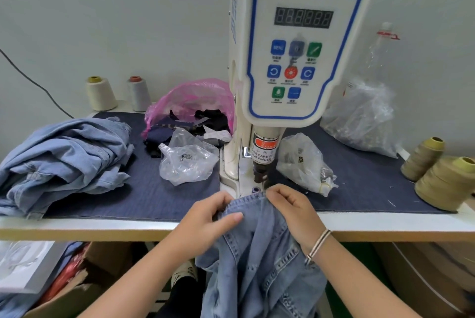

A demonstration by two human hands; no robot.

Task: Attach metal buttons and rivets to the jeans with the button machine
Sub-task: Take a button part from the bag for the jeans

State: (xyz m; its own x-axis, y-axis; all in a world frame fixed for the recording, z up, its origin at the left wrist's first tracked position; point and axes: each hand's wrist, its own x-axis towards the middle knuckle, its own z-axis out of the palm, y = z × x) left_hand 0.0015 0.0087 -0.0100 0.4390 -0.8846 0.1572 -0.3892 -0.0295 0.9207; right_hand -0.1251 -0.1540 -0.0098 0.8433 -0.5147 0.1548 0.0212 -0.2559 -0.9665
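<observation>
A: Head view: where is the light-blue denim jeans garment (259, 253)?

B: Draped over the front table edge (102, 225); its stitched hem runs left to right, just short of the white servo button machine's dark punch head (261, 176).

A: Grip state?

B: The left hand (205, 222) and right hand (293, 209) each pinch the hem, one at each end.

A: Critical relation?

B: The punch lies directly beyond the hem, nearer the right hand. Feeding forward appears necessary.

A: Surroundings?

B: Clear plastic bags (186, 160); folded denim pile (64, 153) at left.

A white table (102, 225) carries a dark blue cloth (359, 189) and button machine (303, 60).
</observation>
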